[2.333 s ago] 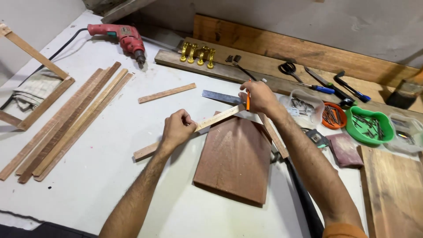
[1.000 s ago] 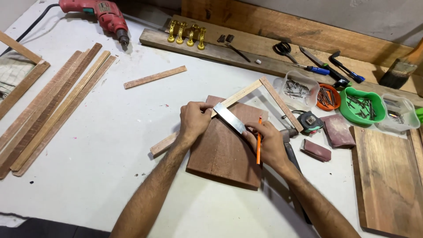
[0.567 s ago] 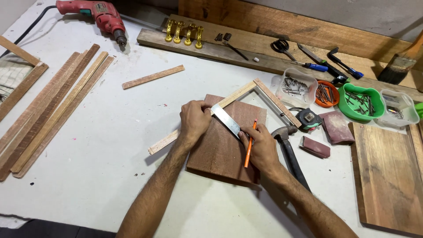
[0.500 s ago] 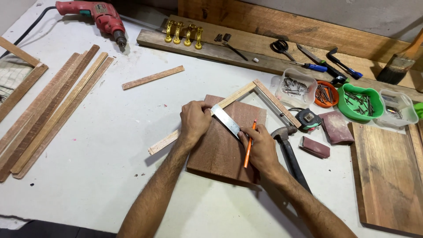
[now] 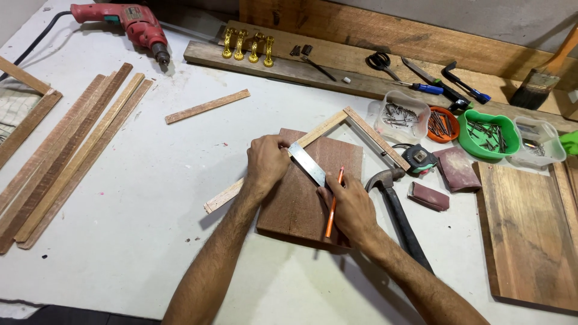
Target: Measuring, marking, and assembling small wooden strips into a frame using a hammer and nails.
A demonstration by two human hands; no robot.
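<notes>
Both bare forearms are reaching forward and converging. The left hand [image 5: 267,162] is pressing down, palm down with fingers curled. The right hand [image 5: 352,207] is lying just beside it, fingers pinching closed, thumb pointing toward the left hand.

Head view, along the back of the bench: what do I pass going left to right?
Red drill → gold fittings → scissors → blue-handled tool → green tray of nails → paintbrush.

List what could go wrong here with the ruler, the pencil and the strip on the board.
1. The left hand alone pins the wood strip and metal ruler; either might slip and skew a line.
2. The hammer lies beside the right hand with the pencil; a bump seems possible.
</notes>
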